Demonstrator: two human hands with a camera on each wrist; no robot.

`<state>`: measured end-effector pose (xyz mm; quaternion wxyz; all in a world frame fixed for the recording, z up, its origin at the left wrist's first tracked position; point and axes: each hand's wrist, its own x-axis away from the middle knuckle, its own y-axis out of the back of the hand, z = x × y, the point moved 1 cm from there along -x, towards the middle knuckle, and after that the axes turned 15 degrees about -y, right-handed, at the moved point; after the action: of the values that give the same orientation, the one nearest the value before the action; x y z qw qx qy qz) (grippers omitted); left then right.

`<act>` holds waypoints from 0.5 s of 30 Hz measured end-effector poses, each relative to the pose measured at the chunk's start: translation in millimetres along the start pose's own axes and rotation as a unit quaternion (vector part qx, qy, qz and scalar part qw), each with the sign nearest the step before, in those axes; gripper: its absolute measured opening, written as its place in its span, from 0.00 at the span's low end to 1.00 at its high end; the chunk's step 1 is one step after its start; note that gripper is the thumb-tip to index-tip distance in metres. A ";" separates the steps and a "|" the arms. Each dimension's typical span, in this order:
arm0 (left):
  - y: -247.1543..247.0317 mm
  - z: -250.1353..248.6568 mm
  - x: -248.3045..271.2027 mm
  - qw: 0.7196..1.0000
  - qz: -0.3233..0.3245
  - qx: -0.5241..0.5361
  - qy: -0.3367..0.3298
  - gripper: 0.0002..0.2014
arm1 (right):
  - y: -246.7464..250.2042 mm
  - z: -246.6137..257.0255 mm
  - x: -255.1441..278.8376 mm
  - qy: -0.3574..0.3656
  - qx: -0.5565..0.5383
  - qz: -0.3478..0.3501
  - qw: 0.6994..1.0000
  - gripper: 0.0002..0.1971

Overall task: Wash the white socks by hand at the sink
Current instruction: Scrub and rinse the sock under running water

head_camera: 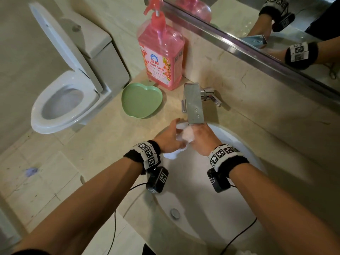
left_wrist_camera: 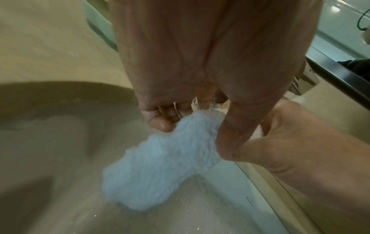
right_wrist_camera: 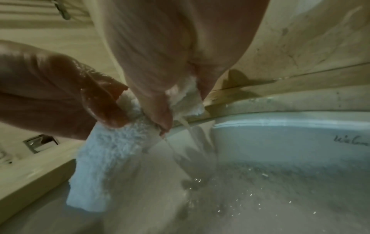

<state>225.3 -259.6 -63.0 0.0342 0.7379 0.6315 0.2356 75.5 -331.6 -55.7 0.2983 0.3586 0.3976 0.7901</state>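
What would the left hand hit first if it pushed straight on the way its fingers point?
Probably the faucet: the left hand, gripping the white sock, points toward its spout just ahead, though depth is unclear.

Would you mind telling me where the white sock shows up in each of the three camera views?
Head: white sock at centre, under the faucet, between both hands.
Left wrist: centre, hanging from the left hand fingers into the basin.
Right wrist: left of centre, hanging below the right hand.
Shared landmark: the sink rim.
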 end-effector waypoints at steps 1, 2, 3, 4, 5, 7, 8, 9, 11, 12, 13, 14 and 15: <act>-1.5 -1.7 -1.8 1.000 -0.002 -0.003 -0.004 0.47 | 1.7 -0.7 0.6 -0.017 -0.018 -0.018 1.000 0.28; -2.1 -3.8 -3.7 1.000 -0.002 -0.007 -0.009 0.46 | 2.9 -1.9 1.3 -0.023 -0.024 -0.035 0.999 0.28; -2.7 -5.8 -5.0 1.000 0.000 -0.011 -0.017 0.44 | 4.4 -2.1 2.0 -0.024 -0.004 -0.046 0.999 0.27; -3.1 -8.5 -6.5 0.999 0.003 -0.020 -0.025 0.42 | 4.7 -3.6 2.9 -0.017 0.021 -0.056 0.998 0.26; -4.0 -10.7 -7.8 0.999 0.006 -0.037 -0.033 0.42 | 5.3 -5.5 3.9 -0.013 0.023 -0.059 0.998 0.26; -6.9 -12.7 -10.3 0.993 0.019 -0.108 -0.035 0.42 | 7.7 -8.4 5.6 -0.025 -0.016 -0.042 0.999 0.31; -8.5 -12.8 -11.1 0.988 0.027 -0.150 -0.032 0.42 | 8.1 -10.6 5.6 -0.037 -0.032 -0.034 0.998 0.34; -9.5 -11.7 -11.5 0.984 0.027 -0.172 -0.028 0.43 | 8.9 -12.7 5.7 -0.052 -0.048 -0.031 0.997 0.39; -9.3 -9.4 -11.0 0.990 0.001 -0.142 -0.022 0.42 | 9.7 -16.4 5.4 -0.075 -0.079 -0.027 0.994 0.45; -8.5 -8.6 -10.3 0.993 -0.014 -0.119 -0.022 0.41 | 10.7 -18.4 5.3 -0.078 -0.086 -0.023 0.993 0.44; -7.6 -7.7 -9.3 0.994 -0.029 -0.105 -0.024 0.39 | 11.7 -21.1 5.3 -0.076 -0.087 -0.019 0.993 0.40; -6.8 -6.3 -8.5 0.994 -0.042 -0.102 -0.026 0.36 | 13.0 -24.6 6.2 -0.071 -0.095 -0.016 0.993 0.32; -6.2 -5.4 -7.7 0.992 -0.056 -0.105 -0.027 0.34 | 15.7 -28.3 7.8 -0.069 -0.113 -0.011 0.991 0.23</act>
<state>216.8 -267.0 -62.6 0.1420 0.6998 0.6423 0.2784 45.4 -345.4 -51.9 0.3721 0.3722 0.2882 0.8000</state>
